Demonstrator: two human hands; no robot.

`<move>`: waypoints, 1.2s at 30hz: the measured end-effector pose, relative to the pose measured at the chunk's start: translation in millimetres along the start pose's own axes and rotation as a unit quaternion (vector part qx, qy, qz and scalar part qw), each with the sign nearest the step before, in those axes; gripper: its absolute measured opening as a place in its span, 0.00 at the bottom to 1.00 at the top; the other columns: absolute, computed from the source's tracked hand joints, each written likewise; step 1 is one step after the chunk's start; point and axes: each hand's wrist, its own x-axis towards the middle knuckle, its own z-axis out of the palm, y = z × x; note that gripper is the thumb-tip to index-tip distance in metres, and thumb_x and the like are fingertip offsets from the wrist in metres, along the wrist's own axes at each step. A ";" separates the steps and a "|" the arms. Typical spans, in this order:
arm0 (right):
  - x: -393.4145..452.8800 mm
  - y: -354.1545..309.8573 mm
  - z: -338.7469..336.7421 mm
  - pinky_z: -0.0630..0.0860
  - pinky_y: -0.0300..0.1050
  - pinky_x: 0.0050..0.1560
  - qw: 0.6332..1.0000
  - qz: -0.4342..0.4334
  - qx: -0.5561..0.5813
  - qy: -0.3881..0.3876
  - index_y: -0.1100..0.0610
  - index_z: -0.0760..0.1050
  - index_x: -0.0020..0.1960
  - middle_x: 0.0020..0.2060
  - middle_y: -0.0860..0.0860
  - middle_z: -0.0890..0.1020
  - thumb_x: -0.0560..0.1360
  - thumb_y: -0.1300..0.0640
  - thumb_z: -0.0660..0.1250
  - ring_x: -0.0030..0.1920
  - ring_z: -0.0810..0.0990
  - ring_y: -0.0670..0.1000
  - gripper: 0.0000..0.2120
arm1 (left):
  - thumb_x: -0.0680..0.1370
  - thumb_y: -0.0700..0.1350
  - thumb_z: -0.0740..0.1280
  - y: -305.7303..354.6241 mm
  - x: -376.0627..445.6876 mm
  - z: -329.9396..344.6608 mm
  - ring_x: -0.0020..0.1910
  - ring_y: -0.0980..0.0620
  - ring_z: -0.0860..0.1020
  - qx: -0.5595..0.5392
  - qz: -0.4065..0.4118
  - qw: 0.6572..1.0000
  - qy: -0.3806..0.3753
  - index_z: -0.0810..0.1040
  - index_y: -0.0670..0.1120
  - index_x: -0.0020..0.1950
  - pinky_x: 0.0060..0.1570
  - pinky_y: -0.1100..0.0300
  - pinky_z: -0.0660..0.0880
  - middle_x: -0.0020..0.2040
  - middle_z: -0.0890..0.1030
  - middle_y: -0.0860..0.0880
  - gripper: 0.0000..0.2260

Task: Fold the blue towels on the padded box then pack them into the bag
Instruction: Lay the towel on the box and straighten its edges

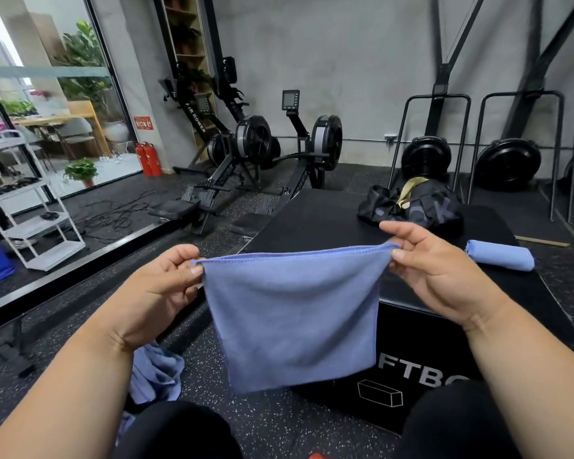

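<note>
A blue towel (292, 316) hangs doubled over in the air in front of the black padded box (315, 217). My left hand (166, 289) pinches its top left corner and my right hand (434, 270) pinches its top right corner, so the top edge is stretched between them. A rolled blue towel (501, 255) lies on the box's right side. The black bag (415, 205) with a tan strap sits at the far end of the box. More crumpled blue cloth (154, 372) lies on the floor under my left forearm.
Two black rowing machines (256, 150) stand beyond the box on the speckled rubber floor. A white shelf trolley (30, 200) and loose cables are at the left by the glass wall. Fan machines (507, 164) in metal frames line the right wall.
</note>
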 end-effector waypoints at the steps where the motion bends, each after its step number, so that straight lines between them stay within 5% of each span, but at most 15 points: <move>1: 1.6 -2.4 4.8 0.79 0.44 0.50 0.999 -0.006 0.046 0.001 0.58 0.81 0.60 0.42 0.55 0.81 0.73 0.69 0.65 0.43 0.80 0.51 0.18 | 0.74 0.34 0.68 0.7 1.2 5.0 0.40 0.52 0.77 -0.011 0.006 1.000 -0.013 0.79 0.48 0.52 0.43 0.62 0.76 0.43 0.81 0.47 0.11; 4: 7.9 -6.5 18.4 0.74 0.46 0.47 0.991 -0.015 0.132 0.023 0.56 0.79 0.52 0.38 0.54 0.76 0.70 0.69 0.57 0.39 0.74 0.51 0.18 | 0.77 0.35 0.67 4.7 4.4 22.8 0.43 0.51 0.76 -0.036 0.028 0.996 -0.074 0.78 0.48 0.54 0.52 0.55 0.71 0.46 0.81 0.47 0.10; 7: 13.5 -5.9 39.8 0.71 0.48 0.46 0.981 -0.001 0.189 0.036 0.55 0.76 0.48 0.35 0.53 0.73 0.69 0.66 0.55 0.37 0.71 0.53 0.15 | 0.62 0.40 0.85 10.8 9.0 39.3 0.45 0.51 0.83 -0.099 0.010 0.990 -0.096 0.82 0.49 0.55 0.51 0.57 0.81 0.47 0.84 0.48 0.24; 9: 15.5 -3.5 55.8 0.70 0.48 0.41 0.978 0.011 0.208 0.019 0.56 0.74 0.47 0.34 0.53 0.70 0.69 0.65 0.54 0.35 0.68 0.53 0.13 | 0.57 0.39 0.86 13.9 11.5 49.3 0.44 0.51 0.85 -0.123 -0.002 0.988 -0.093 0.85 0.49 0.53 0.48 0.58 0.83 0.46 0.85 0.47 0.27; 15: 18.3 4.7 87.0 0.65 0.52 0.43 0.976 0.066 0.188 -0.085 0.60 0.73 0.50 0.35 0.57 0.72 0.75 0.51 0.53 0.37 0.68 0.55 0.16 | 0.74 0.33 0.66 12.6 15.4 87.4 0.39 0.53 0.80 -0.047 -0.047 0.987 -0.146 0.77 0.47 0.52 0.41 0.62 0.78 0.44 0.80 0.47 0.12; 20: 14.9 16.6 103.5 0.67 0.53 0.44 0.981 0.092 0.134 -0.107 0.59 0.78 0.50 0.36 0.59 0.72 0.81 0.46 0.56 0.38 0.69 0.56 0.19 | 0.76 0.34 0.68 -6.3 13.6 100.1 0.43 0.50 0.80 0.038 -0.008 0.982 -0.183 0.74 0.45 0.53 0.49 0.59 0.78 0.47 0.82 0.44 0.09; 26: 9.7 26.3 114.7 0.70 0.53 0.49 0.985 0.085 0.110 -0.098 0.56 0.79 0.49 0.43 0.57 0.75 0.81 0.43 0.60 0.43 0.74 0.55 0.18 | 0.76 0.36 0.72 -14.0 10.3 100.7 0.51 0.50 0.81 0.170 0.085 0.973 -0.133 0.79 0.47 0.51 0.56 0.59 0.77 0.52 0.85 0.42 0.08; 28: 8.0 25.1 116.2 0.71 0.52 0.50 0.988 0.075 0.101 -0.094 0.56 0.79 0.49 0.44 0.58 0.77 0.81 0.43 0.59 0.43 0.75 0.55 0.18 | 0.76 0.34 0.74 -13.8 7.5 101.6 0.51 0.51 0.82 0.183 0.102 0.971 -0.118 0.79 0.43 0.51 0.56 0.60 0.78 0.52 0.86 0.43 0.08; 31: 5.9 22.7 116.9 0.71 0.53 0.51 0.991 0.056 0.083 -0.094 0.57 0.78 0.51 0.45 0.59 0.79 0.80 0.47 0.59 0.45 0.76 0.57 0.15 | 0.73 0.37 0.76 -11.7 4.9 104.0 0.47 0.50 0.80 0.179 0.111 0.973 -0.100 0.84 0.52 0.47 0.54 0.57 0.78 0.49 0.83 0.41 0.10; 36: 1.9 22.4 115.9 0.76 0.45 0.49 0.991 0.043 0.061 -0.108 0.61 0.76 0.55 0.45 0.59 0.82 0.77 0.63 0.61 0.45 0.79 0.55 0.09 | 0.71 0.37 0.77 -11.7 5.6 98.2 0.47 0.50 0.80 0.165 0.114 0.976 -0.089 0.83 0.54 0.44 0.54 0.59 0.79 0.46 0.84 0.46 0.12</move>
